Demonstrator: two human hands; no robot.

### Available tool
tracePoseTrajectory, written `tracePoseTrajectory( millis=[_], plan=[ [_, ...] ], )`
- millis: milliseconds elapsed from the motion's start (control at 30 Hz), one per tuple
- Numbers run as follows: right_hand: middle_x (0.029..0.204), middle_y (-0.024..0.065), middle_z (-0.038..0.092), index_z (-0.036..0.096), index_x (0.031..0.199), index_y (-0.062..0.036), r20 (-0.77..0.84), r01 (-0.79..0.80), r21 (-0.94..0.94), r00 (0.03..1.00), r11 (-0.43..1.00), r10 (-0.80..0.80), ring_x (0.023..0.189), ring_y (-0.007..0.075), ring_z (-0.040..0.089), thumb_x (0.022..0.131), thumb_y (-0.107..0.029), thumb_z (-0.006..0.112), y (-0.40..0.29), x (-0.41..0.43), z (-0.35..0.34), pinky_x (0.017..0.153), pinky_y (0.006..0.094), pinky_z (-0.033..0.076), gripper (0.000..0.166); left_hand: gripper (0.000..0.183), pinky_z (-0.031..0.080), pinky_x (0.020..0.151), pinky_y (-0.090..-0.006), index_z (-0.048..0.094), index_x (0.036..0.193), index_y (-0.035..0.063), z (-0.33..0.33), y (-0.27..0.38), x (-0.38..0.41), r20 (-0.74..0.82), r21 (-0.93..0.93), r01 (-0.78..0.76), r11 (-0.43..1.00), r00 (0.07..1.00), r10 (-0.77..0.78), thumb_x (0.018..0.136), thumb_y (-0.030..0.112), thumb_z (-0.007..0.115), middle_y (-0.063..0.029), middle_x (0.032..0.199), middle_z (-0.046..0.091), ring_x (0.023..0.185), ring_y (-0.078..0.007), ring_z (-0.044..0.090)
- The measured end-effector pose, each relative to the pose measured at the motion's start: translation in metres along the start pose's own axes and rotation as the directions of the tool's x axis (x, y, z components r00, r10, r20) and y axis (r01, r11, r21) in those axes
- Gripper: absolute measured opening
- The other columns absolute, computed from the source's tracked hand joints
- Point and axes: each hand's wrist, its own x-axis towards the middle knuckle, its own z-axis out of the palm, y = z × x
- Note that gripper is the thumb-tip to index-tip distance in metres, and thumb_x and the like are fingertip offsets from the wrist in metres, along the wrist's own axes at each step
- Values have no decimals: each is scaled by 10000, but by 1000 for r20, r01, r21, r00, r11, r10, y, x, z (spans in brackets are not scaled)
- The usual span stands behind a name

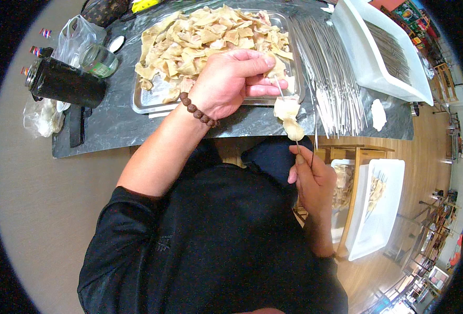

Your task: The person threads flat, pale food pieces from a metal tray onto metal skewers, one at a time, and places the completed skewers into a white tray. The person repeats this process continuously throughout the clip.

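Observation:
In my right hand (314,172) is a thin metal skewer (297,146), its tip up by my left hand. Pale pieces of meat or skin (288,112) are threaded along its upper part. My left hand (235,78), with a brown bead bracelet on the wrist, pinches another pale piece (277,68) between thumb and fingers at the skewer's tip. Behind it, a metal tray (139,106) holds a heap of similar pieces (200,35). A second skewer (314,117) runs up from my right hand beside many loose metal skewers (333,86) on the dark marbled table (117,125).
A white bin (380,74) with more skewers stands at the right table edge. Below right, a white tub (376,219) holds loaded skewers beside another container of pieces (342,184). A black bottle (68,82), glass jar (99,61) and plastic bags (76,37) are at the left.

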Motion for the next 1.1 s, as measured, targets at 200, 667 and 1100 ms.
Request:
tracePoseTrajectory(
  millis=[200,667,1100],
  plan=[
    [655,21,641,701,1219,-2,14,-23,-1,1000,1000,23,602,81,590,1045,-132,546,-4,2,0,578,250,472,267,237,638,863,-354,644,1131,-41,1,1,0,31,-10,23,1000,999,-23,1009,161,640,-173,1120,719,1005,-313,743],
    [655,11,632,699,1219,-7,-18,-16,47,1000,999,16,590,72,571,1042,-123,552,-8,1,6,558,242,454,258,192,627,774,-284,659,978,-6,14,-8,-1,-123,180,-12,984,992,34,995,182,689,-52,844,666,914,-232,749],
    [647,7,601,689,1236,-12,-12,41,131,999,991,-39,601,66,547,1069,-201,516,-25,37,19,569,239,426,305,308,572,732,-240,663,1196,41,17,-3,3,-89,120,-111,987,989,122,1001,278,683,-15,969,693,934,-161,714]
  ],
)
